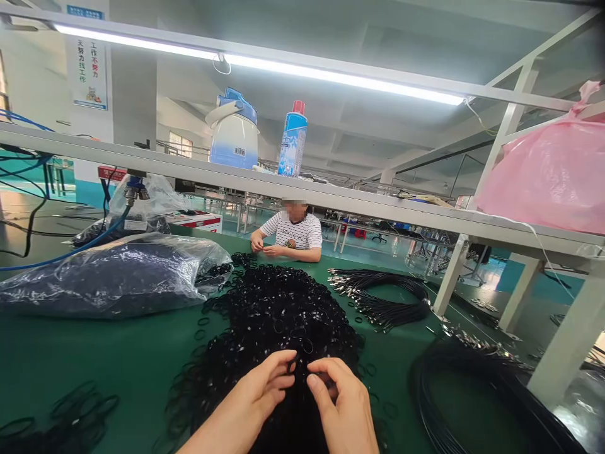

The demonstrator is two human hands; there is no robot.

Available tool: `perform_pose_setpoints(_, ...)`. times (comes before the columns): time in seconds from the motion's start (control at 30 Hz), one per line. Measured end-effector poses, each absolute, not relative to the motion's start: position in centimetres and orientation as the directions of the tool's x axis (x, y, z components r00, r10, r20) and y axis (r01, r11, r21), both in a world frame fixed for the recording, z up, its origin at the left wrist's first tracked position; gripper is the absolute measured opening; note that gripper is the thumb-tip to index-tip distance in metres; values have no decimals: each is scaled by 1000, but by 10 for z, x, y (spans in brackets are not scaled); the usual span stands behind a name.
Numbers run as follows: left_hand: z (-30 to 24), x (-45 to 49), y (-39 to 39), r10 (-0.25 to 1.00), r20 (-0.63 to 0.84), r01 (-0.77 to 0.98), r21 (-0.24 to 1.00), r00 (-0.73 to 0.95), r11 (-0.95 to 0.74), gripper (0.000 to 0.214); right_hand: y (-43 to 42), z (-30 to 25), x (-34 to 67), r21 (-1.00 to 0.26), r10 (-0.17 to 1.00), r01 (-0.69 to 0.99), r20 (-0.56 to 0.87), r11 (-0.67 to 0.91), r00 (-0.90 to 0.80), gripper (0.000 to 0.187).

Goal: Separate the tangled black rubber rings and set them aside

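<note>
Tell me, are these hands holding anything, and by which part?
The left hand and right hand pinch into a heap of thin black loops with their fingertips; exactly which loop, or which part, cannot be told.

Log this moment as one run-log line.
left hand | right hand | at: heap of thin black looped cords | on: green table mat | beside: black metal-tipped cable bundle

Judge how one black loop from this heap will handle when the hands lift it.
Each of the black loops looks thin, so probably light and flexible. Lying interlaced, one may well snag its neighbours when lifted.
</note>
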State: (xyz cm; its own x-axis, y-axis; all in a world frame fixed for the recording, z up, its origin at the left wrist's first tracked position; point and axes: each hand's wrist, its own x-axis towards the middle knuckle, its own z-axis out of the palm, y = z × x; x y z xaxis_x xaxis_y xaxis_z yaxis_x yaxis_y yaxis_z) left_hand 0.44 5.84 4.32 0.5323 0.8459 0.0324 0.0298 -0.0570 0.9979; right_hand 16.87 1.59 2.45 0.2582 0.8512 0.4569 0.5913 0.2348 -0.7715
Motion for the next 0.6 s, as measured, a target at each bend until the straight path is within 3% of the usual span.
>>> perform_pose_setpoints(0.07,44,3,61,829,131,133,962,544,-239,40,15,26,168,-768,858,598,450,230,248,16)
perform_pose_setpoints(0.17,48,3,61,815,269,359,795,514,-489,33,13,30,168,-763,877,610,425,214,224,16)
perform_pose_setpoints(0.37,58,-1,55,804,287,580,571,521,-581,26,9,36,166,-764,878,603,430,230,210,16)
perform_pose_setpoints(0.5,51,-4,58,827,254,542,653,502,-529,24,7,38,163,-767,869,599,440,230,229,17)
perform_pose_setpoints(0.6,45,-5,63,813,327,452,702,481,-550,28,7,39,163,-758,867,603,453,250,210,17)
